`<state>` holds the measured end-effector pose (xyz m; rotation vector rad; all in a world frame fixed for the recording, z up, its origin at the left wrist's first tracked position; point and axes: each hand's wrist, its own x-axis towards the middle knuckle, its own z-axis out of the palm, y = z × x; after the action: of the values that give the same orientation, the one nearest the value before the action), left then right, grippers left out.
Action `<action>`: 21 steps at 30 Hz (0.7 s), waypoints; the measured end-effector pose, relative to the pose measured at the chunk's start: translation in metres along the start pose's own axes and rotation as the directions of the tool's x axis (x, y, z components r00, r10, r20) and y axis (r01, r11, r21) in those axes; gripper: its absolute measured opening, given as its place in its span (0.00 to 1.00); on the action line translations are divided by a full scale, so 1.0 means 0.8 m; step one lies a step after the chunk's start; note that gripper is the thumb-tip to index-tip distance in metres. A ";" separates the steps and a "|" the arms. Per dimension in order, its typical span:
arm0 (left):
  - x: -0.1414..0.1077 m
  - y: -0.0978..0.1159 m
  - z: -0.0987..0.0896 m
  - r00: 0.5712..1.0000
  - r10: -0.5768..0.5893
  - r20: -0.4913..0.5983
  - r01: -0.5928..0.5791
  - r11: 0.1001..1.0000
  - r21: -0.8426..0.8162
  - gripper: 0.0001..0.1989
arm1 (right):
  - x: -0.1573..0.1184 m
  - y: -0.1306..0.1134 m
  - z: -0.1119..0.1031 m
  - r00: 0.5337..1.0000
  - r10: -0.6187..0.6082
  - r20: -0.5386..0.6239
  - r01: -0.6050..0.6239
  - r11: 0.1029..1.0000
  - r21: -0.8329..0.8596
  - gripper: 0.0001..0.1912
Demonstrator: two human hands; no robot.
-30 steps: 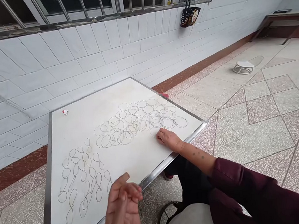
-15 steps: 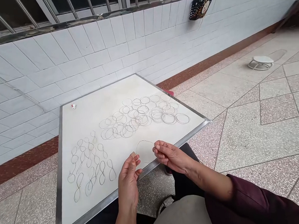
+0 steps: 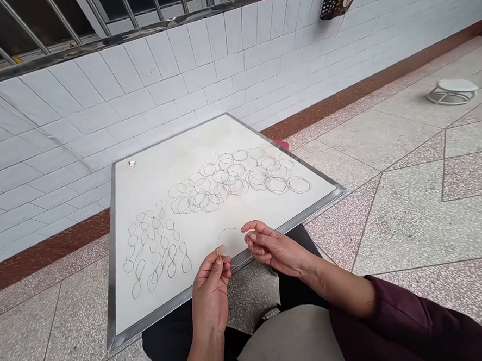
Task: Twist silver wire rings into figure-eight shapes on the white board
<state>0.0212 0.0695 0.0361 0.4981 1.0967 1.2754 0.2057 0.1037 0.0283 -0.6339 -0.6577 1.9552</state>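
Left hand (image 3: 212, 286) and right hand (image 3: 274, 247) pinch opposite sides of a wire ring (image 3: 228, 228) at the near edge of the table (image 3: 155, 316).
Loose rings (image 3: 236, 186) overlap beyond; figure-eight loops (image 3: 172, 255) lie to the left.

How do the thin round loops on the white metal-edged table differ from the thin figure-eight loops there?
Shape: round loops form single open rings; figure-eight loops cross in the middle, making two lobes.
Layout: round loops overlap heavily; figure-eight loops are mostly more separate.
Place: round loops lie farther right; figure-eight loops sit left and nearer the person.
Shared: both are thin strands lying on the table.
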 end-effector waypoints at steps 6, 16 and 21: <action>-0.012 0.003 0.002 1.000 -0.019 -0.009 0.019 1.000 0.023 0.17 | -0.007 0.003 0.002 0.991 -0.127 0.053 0.137 0.893 -0.429 0.18; -0.032 -0.002 -0.006 0.998 -0.026 0.050 0.022 0.997 0.069 0.15 | -0.015 0.010 -0.001 0.989 -0.120 0.083 0.143 0.676 -0.723 0.21; -0.042 0.004 -0.008 0.996 -0.047 0.073 0.044 0.998 0.049 0.16 | -0.017 0.014 0.002 0.986 -0.140 0.086 0.159 0.682 -0.714 0.21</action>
<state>0.0174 0.0375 0.0485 0.5493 1.0725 1.1843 0.2033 0.0867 0.0238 -0.9896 -1.4846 1.5018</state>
